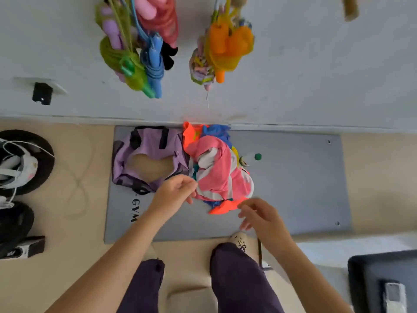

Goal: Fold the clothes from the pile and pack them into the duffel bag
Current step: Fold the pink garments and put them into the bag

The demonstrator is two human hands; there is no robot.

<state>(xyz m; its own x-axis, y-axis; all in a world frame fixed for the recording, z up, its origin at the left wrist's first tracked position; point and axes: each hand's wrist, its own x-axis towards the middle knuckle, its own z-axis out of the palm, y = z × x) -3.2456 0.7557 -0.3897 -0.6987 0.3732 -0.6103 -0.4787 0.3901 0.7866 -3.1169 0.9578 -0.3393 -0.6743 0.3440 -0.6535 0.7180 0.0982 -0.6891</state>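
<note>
View from above a person standing at the near edge of a grey mat laid on a beige floor against a white wall. On the mat's left part sits a lilac duffel bag with black straps, its top unzipped and gaping so the tan inside shows. Just right of the bag, touching it, lies the pile of crumpled clothes: a pink and white garment on top, orange and blue cloth showing at the far and near edges. A small bottle with a green cap lies just beside the pile on its right. The left hand reaches to the pile's near left edge, fingers curled with the tips together at the pink and white cloth; whether it truly pinches the cloth cannot be told. The right hand hovers near the orange cloth at the pile's near edge, fingers loosely spread and grasping nothing. Both forearms are bare; dark purple trouser legs and a light sock show below. Coloured jump ropes hang in bunches on the wall. Shoes sit at the left edge on the floor.
</note>
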